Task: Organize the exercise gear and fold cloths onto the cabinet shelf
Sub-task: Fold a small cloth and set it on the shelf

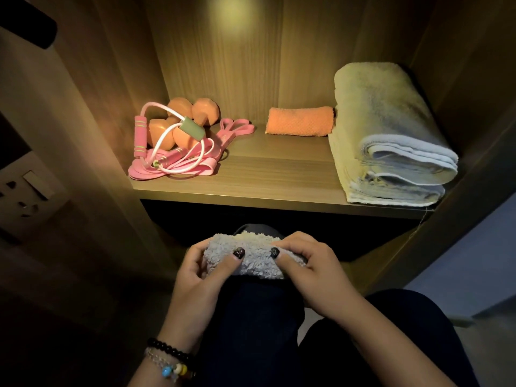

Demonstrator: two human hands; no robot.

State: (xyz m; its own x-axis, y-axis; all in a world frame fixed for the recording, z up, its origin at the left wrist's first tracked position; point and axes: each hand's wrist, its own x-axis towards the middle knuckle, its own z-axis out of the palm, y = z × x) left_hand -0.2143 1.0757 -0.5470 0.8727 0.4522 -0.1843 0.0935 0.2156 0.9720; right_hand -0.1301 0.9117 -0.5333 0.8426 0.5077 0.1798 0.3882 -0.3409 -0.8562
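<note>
head: lit wooden shelf [251, 177], cabinet interior

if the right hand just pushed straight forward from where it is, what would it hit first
Probably the front edge of the shelf, or the dark gap under it; depth is unclear. The right hand holds the grey cloth below shelf level.

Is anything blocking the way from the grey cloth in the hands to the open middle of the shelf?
Nothing visible does. The grey cloth, held by the left hand and right hand, sits below the shelf; bare board lies between the exercise gear and folded towels.
</note>
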